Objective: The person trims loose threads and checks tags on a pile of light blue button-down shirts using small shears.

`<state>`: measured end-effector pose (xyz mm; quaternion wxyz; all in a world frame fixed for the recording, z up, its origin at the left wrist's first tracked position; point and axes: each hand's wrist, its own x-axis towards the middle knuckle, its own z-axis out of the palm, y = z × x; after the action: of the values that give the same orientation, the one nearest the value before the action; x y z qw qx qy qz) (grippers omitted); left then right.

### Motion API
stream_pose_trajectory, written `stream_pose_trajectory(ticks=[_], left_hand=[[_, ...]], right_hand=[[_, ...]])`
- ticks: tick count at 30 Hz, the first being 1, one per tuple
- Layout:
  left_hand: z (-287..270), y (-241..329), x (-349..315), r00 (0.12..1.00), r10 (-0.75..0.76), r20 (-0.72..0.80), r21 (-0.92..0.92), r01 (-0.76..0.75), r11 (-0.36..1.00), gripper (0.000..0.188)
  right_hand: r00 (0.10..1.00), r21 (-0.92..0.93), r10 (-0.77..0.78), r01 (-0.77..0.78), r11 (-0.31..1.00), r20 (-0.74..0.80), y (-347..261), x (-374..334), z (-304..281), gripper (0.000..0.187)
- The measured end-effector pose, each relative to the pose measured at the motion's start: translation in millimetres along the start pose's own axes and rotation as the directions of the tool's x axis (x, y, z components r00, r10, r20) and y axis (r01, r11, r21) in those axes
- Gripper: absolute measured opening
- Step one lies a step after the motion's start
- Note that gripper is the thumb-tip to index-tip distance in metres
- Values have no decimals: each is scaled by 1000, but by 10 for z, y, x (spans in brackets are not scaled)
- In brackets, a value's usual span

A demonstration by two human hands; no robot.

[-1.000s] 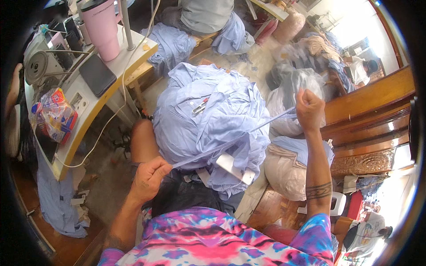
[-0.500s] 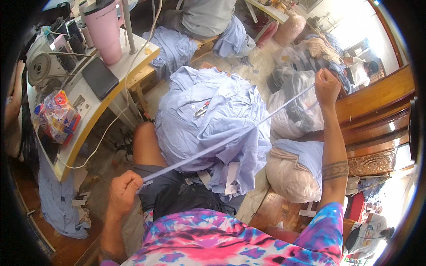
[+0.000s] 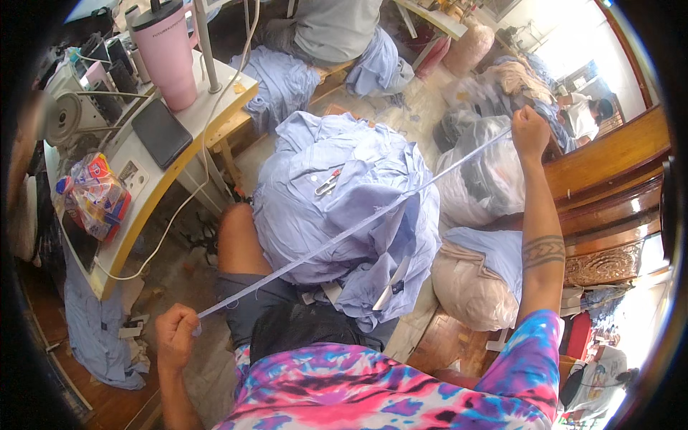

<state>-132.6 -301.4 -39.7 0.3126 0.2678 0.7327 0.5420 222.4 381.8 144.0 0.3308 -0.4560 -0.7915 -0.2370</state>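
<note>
Head view: the left hand at lower left and right hand at upper right grip a taut blue fabric strip, best tensioned evenly without twisting

Glare whitens the right side and glints off varnished wood, while fisheye edges bend into black.

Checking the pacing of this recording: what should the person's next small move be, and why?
Probably ease the left hand slightly toward the right hand, to slacken the pale blue strip. Both fists are closed on it, the arms are spread wide, and it runs straight, looking taut, above the blue cloth bundle.
</note>
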Motion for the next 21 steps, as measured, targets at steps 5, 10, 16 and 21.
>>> stream_pose_trajectory(ticks=[5,10,16,21], left_hand=[[-591,-886,-282,940,-275,-203,1,282,960,28],[-70,-805,-44,951,-310,-22,34,310,950,32],[435,162,178,991,69,111,308,-100,946,20],[1098,1037,681,755,553,351,-157,-535,830,11]], right_hand=[[976,-262,205,-178,949,78,651,-331,125,27],[986,5,22,-23,1000,166,198,-702,367,36],[918,420,65,-241,875,391,-214,-915,-427,48],[842,707,-235,-221,672,486,-1777,-1075,-1782,44]])
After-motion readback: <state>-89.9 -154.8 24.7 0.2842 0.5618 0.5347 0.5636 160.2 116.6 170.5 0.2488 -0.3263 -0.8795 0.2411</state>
